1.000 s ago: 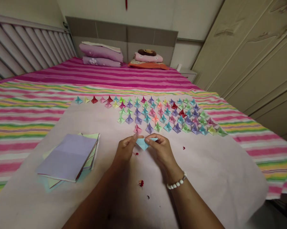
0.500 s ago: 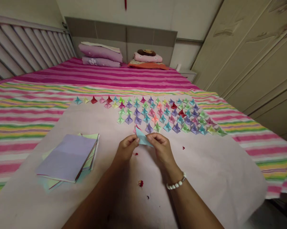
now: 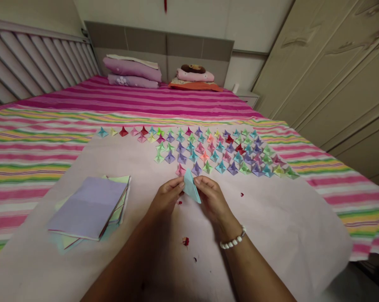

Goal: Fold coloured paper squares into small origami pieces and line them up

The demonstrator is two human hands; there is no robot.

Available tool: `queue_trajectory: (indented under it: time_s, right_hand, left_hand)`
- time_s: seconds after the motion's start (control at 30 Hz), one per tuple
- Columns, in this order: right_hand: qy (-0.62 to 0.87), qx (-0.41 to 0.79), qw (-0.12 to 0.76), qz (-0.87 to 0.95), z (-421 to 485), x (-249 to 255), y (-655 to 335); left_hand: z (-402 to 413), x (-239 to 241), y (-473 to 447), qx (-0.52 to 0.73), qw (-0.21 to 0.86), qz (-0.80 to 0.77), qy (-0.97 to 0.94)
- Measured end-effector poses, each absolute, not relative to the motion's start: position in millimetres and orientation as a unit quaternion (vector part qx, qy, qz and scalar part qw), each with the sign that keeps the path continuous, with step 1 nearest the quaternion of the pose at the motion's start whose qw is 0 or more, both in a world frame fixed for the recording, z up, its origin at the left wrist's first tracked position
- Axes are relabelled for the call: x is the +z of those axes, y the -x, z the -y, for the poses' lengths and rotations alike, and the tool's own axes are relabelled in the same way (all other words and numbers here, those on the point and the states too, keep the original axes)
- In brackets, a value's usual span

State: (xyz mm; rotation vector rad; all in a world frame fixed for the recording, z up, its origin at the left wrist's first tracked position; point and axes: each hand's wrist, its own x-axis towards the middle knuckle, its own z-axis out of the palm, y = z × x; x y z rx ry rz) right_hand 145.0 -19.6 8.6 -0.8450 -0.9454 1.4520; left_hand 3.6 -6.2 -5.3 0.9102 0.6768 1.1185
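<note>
left hand point(image 3: 168, 195) and right hand point(image 3: 212, 193) are close together, both pinching the same light blue folded paper point(image 3: 192, 187). it's held up between them above a big white sheet point(image 3: 271, 226), tilted, one point up and a corner angling down toward the right hand. can't really tell how many layers it's folded into. right wrist has a white beaded bracelet point(image 3: 233, 243) on it.

just past the blue paper there's a pink folded piece point(image 3: 180, 170), partly hidden, can't tell if they touch. it's at the left end of the nearest row of little folded pieces point(image 3: 221, 167), with more rows behind in purple, green, blue, red, yellow etc. farthest row stretches out most to the left.

off to the left is a kinda messy paper stack point(image 3: 88, 205), lilac on top, green edges poking out. red scraps point(image 3: 185, 241) lie on the white sheet, nearer the camera than the hands. all this is on a striped bed cover point(image 3: 28, 147).
</note>
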Motion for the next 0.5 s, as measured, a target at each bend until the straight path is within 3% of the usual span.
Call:
queue_trajectory:
  time_s: [0.13,0.5]
  right_hand:
    - [0.373,0.609,0.568,0.408,19.1,9.3,-146.3]
    - [0.448,0.507,0.583,0.45,18.9,9.5,-140.7]
  left_hand:
    - [5.1,-7.3,-1.8,0.512,0.678,-0.329,-0.412]
    - [11.0,-2.3,-7.3,0.563,0.474,-0.446,-0.509]
